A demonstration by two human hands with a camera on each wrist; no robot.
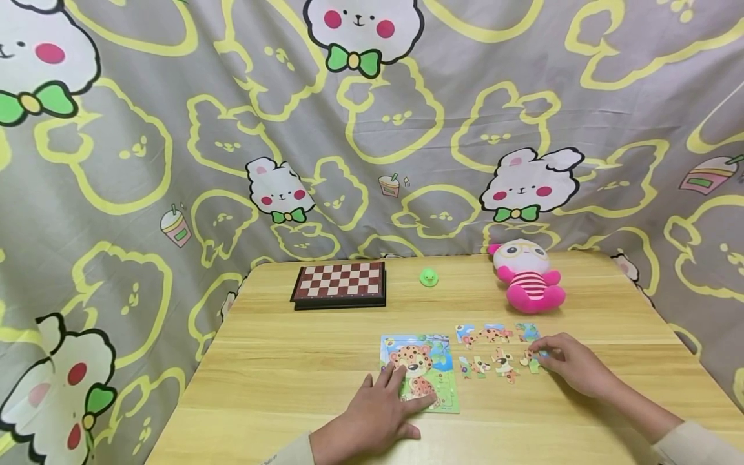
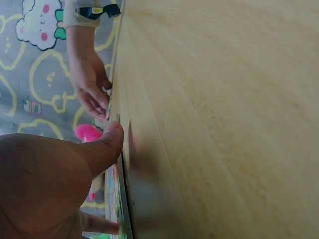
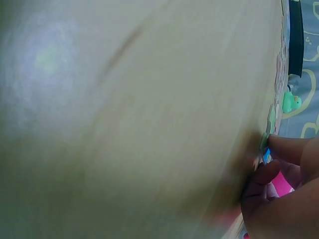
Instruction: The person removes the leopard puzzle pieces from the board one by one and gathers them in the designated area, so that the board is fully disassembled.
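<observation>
With several loose cardboard jigsaw pieces (image 1: 491,352) unplaced, the left hand (image 1: 380,413) presses flat-fingered on the leopard puzzle board (image 1: 421,371) while right hand (image 1: 572,368) fingers pinch one piece (image 1: 535,360).

Left hand (image 1: 380,413) covers the lower left of the puzzle board (image 1: 444,361), so the picture there is hidden. Right hand (image 1: 572,365) fingers (image 1: 537,355) hide most of the puzzle piece (image 1: 533,366) under them (shape unreadable). Both forearms are cut off by the head view's bottom edge. Right wrist view: the desk (image 3: 124,124) is one blur, loose pieces seen edge-on. Left wrist view: board only a thin sliver at the desk's edge.
</observation>
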